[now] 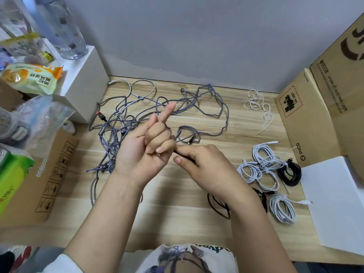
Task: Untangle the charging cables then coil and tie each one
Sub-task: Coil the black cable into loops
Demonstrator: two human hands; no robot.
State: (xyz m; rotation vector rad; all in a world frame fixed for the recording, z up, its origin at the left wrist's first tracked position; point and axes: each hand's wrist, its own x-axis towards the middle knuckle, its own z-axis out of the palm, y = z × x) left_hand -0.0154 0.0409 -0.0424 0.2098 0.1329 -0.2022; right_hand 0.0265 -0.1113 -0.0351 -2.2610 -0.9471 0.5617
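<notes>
Two hands (145, 152) (204, 164) over tangled grey cables (157, 109).

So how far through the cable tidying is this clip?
Partly done. Coiled white cables and a coiled black cable lie tied at the right of the wooden desk. The left hand and right hand hold a dark cable end. A big tangle of grey braided cables remains unsorted.

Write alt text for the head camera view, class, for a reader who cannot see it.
Two hands work over a wooden desk: the left hand curls around a cable end while the right hand pinches a dark cable. A grey tangle lies behind; tied coils sit right.
</notes>
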